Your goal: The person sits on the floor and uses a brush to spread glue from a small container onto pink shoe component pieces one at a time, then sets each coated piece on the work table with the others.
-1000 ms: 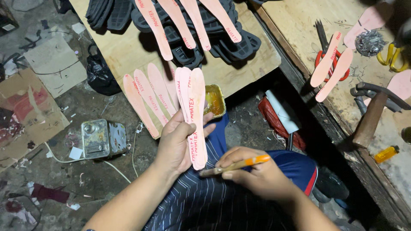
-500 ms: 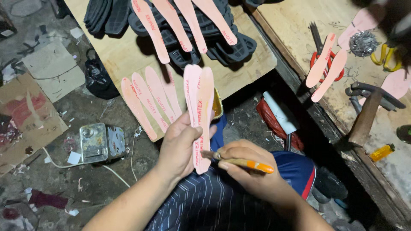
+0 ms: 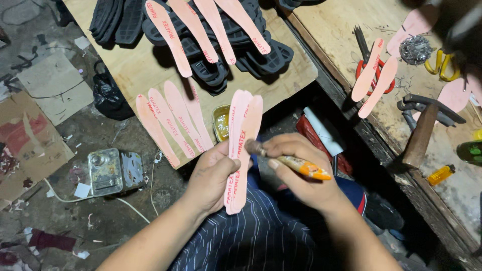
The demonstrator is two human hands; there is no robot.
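Note:
My left hand (image 3: 213, 173) grips a small stack of long pink insole strips (image 3: 241, 145) with red print, held upright over my lap. My right hand (image 3: 296, 168) holds an orange-handled glue brush (image 3: 291, 161), its bristle tip touching the front strip near the middle. A small tin of yellow glue (image 3: 221, 121) sits just behind the strips, at the edge of a plywood board (image 3: 130, 70). Several more pink strips (image 3: 170, 123) lie fanned out over that board's near edge.
Black rubber soles (image 3: 221, 55) are piled on the board under more pink strips. A wooden bench (image 3: 341, 45) at right carries red scissors (image 3: 369, 62), a hammer (image 3: 419, 133), yellow-handled scissors, a lighter and pink pieces. A metal box (image 3: 108, 170) and cardboard scraps lie on the floor at left.
The brush has swung from lying across my lap, tip left, up onto the pink strips. My left hand has lifted and straightened the stack slightly.

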